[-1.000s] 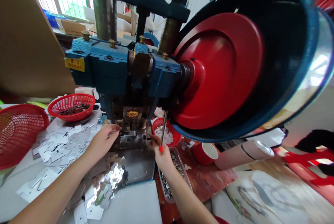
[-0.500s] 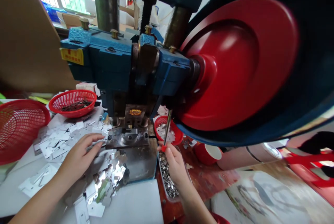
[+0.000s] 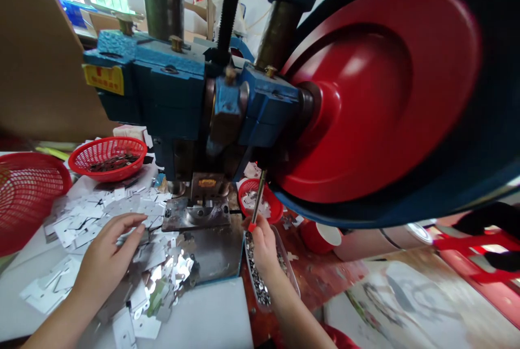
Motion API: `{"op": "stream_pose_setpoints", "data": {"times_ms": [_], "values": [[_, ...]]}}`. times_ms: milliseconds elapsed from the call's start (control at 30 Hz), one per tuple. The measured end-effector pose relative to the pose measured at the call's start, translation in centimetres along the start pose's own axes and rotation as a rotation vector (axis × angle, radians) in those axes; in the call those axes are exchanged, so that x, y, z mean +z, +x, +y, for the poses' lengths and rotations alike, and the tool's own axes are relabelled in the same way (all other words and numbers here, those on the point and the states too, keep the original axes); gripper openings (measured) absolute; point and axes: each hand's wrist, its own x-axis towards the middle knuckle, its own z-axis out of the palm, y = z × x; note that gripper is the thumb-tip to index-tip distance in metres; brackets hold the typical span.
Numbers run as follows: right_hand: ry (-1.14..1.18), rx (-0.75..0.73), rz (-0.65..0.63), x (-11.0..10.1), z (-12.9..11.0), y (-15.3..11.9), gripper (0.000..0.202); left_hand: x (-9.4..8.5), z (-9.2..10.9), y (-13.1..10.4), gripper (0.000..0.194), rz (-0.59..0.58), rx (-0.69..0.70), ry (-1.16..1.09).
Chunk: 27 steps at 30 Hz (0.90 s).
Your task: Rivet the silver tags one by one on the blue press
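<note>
My left hand (image 3: 111, 254) hovers at the edge of a pile of flat grey metal pieces (image 3: 91, 216), thumb and fingers apart, and I see nothing held in it. My right hand (image 3: 263, 246) is wrapped around the red end of a thin metal rod (image 3: 259, 197). That rod slants up towards the dark underside of a blue press (image 3: 170, 89), where its upper end is lost in shadow. Between my hands lies the press's steel die (image 3: 197, 213), with the punch block (image 3: 207, 186) low over it. Shiny cut pieces (image 3: 170, 273) lie heaped in front.
A large red flywheel (image 3: 374, 99) fills the upper right. Red baskets (image 3: 108, 159) stand at left, and a small red basket (image 3: 276, 208) is behind my right hand. A clear plastic tray of small metal bits (image 3: 260, 292) sits under my right hand. A red cup (image 3: 319, 238) stands further right.
My left hand has drawn back left, away from the die. The press's crank block and punch have come down. My right hand stays on the rod. The view has shifted slightly.
</note>
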Motion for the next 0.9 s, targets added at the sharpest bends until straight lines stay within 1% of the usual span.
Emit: {"op": "stream_pose_setpoints", "data": {"times_ms": [67,133,167,233,300,333,400,467,500,533,600,700,767,800,833,867,900], "values": [[0.072,0.065,-0.019,0.5,0.7,0.1,0.054,-0.4,0.1,0.0,0.030,0.009,-0.001,0.014],[0.045,0.130,-0.040,1.2,1.2,0.4,0.051,-1.1,0.0,0.1,0.031,0.007,-0.008,0.036],[0.002,0.137,-0.055,1.7,1.2,0.8,0.048,-1.4,0.0,0.2,0.031,0.004,-0.010,0.051],[-0.105,0.093,-0.106,3.1,1.1,2.0,0.039,-2.0,-0.3,0.4,0.031,-0.003,-0.010,0.093],[-0.217,0.028,-0.190,4.7,0.4,3.4,0.032,-2.3,-0.6,0.4,0.031,-0.023,-0.001,0.142],[-0.291,0.012,-0.223,5.6,0.0,4.1,0.030,-2.3,-0.8,0.4,0.031,-0.045,0.013,0.164],[-0.418,0.024,-0.265,6.9,-0.9,5.3,0.025,-1.9,-0.9,0.3,0.031,-0.113,0.065,0.206],[-0.457,0.056,-0.267,7.6,-1.3,6.0,0.018,-1.3,-0.9,0.0,0.031,-0.196,0.141,0.254],[-0.433,0.071,-0.258,7.6,-1.2,6.3,0.015,-0.9,-0.8,-0.1,0.032,-0.232,0.178,0.284],[-0.379,0.088,-0.237,7.4,-1.0,6.4,0.013,-0.5,-0.7,-0.3,0.033,-0.261,0.210,0.319],[-0.188,0.134,-0.152,6.5,-0.3,6.4,0.015,0.2,-0.4,-0.6,0.033,-0.295,0.245,0.410],[0.080,0.186,0.019,4.0,0.8,5.4,0.027,0.8,-0.3,-0.9,0.033,-0.293,0.246,0.535],[0.125,0.180,0.097,2.3,1.0,4.2,0.034,1.1,-0.4,-0.9,0.032,-0.298,0.242,0.552],[0.098,0.171,0.104,1.7,1.0,3.4,0.034,1.2,-0.5,-0.8,0.030,-0.308,0.239,0.540],[0.047,0.166,0.084,1.2,0.8,2.6,0.032,1.2,-0.7,-0.7,0.029,-0.319,0.234,0.520],[-0.028,0.160,0.034,0.9,0.5,1.8,0.028,1.3,-0.7,-0.6,0.028,-0.328,0.227,0.496],[-0.118,0.146,-0.045,0.8,0.2,1.1,0.022,1.2,-0.8,-0.5,0.027,-0.335,0.222,0.470]]}}
